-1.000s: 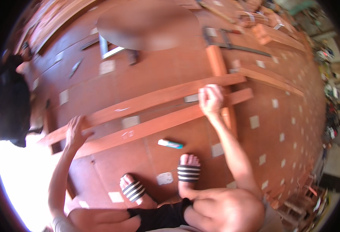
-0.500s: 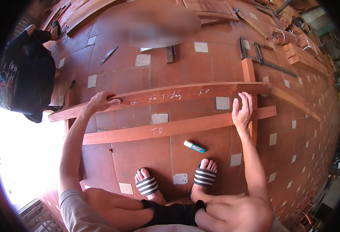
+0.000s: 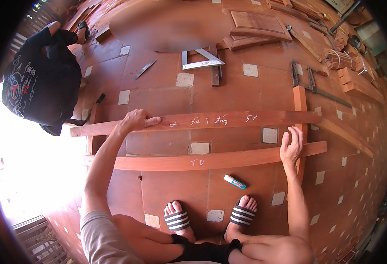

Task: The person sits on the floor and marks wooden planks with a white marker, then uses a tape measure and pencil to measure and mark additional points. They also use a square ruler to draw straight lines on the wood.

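My left hand (image 3: 140,121) is closed over the far long reddish wooden bar (image 3: 237,119), toward its left end, with the thumb lying along the wood. White handwriting marks this bar's upper face. Nearer to me a second wooden bar (image 3: 228,160) runs roughly parallel, also marked in white. My right hand (image 3: 292,143) is over the right part of the near bar, fingers apart and slightly bent, holding nothing. Both bars lie across a wooden crosspiece (image 3: 300,93) on the right and another support (image 3: 95,113) on the left. A white and teal marker pen (image 3: 235,181) lies on the floor.
Beyond the bars are a metal square (image 3: 202,65), a chisel-like blade (image 3: 145,69) and metal clamps (image 3: 314,81). Wood stacks (image 3: 356,83) and a panel (image 3: 257,24) lie farther off. A person in dark clothes (image 3: 44,81) bends at the left. A blur covers the far middle.
The whole view has shifted, so the bars and floor appear lower and farther right. The far bar's upper edge no longer shows as a separate strip. My left hand stays on it.
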Demonstrator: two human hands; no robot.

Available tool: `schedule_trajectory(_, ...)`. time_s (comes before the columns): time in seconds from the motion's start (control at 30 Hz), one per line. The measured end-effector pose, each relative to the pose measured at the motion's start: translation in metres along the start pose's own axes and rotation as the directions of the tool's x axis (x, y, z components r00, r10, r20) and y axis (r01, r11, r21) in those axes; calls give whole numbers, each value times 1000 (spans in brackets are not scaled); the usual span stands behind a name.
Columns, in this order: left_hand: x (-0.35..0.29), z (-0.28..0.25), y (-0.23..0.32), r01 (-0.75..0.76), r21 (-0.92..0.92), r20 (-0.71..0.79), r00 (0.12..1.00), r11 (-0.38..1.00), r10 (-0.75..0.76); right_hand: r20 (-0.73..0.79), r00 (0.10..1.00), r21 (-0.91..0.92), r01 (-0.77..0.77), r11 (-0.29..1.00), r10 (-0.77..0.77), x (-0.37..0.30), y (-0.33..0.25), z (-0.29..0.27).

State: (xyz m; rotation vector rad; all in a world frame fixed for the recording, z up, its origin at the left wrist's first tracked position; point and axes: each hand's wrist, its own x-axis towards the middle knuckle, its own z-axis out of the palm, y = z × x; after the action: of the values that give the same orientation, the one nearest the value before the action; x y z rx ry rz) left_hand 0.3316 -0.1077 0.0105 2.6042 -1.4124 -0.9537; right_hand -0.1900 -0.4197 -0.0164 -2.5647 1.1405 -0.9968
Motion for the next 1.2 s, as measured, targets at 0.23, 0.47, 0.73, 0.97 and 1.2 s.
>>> schedule_trajectory(0.23,41,-3,-31,58,-64,35,998,996,-56,36,999,-57,10,998,-8,1,2,0)
schedule_trajectory(0.47,144,-7,-72,305,2,-678,701,952,-223,128,992,-83,14,996,-3,3,8,-3)
schedule_trajectory(0.73,190,5,-78,359,-91,-650,685,929,-328,168,986,-129,31,991,-9,0,25,2)
schedule_trajectory(0.97,169,-1,-60,345,154,-606,773,926,-187,181,983,-128,-2,992,26,0,22,-1)
schedule_trajectory(1.2,127,-29,-6,330,-200,-477,789,922,-386,101,995,-65,11,998,-5,-1,28,3)
